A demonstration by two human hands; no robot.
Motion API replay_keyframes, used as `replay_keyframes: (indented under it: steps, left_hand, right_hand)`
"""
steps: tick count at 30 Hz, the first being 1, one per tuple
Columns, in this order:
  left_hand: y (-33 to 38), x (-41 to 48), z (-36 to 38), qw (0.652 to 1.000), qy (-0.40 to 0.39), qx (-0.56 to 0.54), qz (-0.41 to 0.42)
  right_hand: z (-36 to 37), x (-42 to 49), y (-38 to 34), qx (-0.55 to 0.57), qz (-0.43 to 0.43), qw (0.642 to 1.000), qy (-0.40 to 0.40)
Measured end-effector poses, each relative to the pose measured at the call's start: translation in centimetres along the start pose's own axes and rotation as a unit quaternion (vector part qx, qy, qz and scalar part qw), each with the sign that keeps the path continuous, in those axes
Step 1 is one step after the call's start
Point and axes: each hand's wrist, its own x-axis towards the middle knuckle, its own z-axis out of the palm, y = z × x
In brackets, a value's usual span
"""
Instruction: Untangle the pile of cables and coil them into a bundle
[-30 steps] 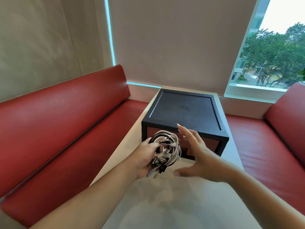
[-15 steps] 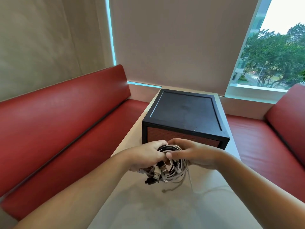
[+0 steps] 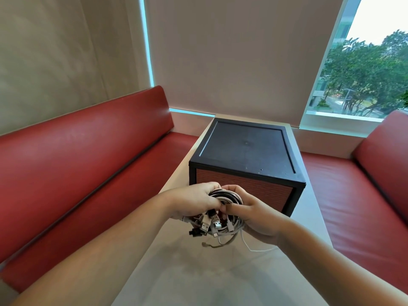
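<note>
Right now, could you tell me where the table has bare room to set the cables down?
The table is bare on its whole near stretch, this side of the cables. Narrow bare strips run either side of the box. Before the box it is crowded: the left hand and right hand hold them there.

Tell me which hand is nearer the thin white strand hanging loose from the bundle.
Right. The right hand holds the cable bundle directly above the strand, which trails beneath its wrist; the left hand holds the bundle's opposite side, farther off.

Both hands, left hand (image 3: 194,200) and right hand (image 3: 254,214), grip cable bundle (image 3: 223,214) above table (image 3: 198,272)
</note>
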Motion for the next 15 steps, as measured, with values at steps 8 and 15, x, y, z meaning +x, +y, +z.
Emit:
replay_keyframes:
  steps: [8, 15]
  left_hand:
    - [-0.9, 0.3, -0.1, 0.997, -0.051, -0.058, -0.013]
    - [-0.9, 0.1, 0.4, 0.995, -0.062, -0.070, -0.015]
  right_hand:
    - [0.1, -0.1, 1.4, 0.046, -0.001, 0.999, 0.007]
    - [0.5, 0.5, 2.1, 0.074, 0.004, 0.995, 0.060]
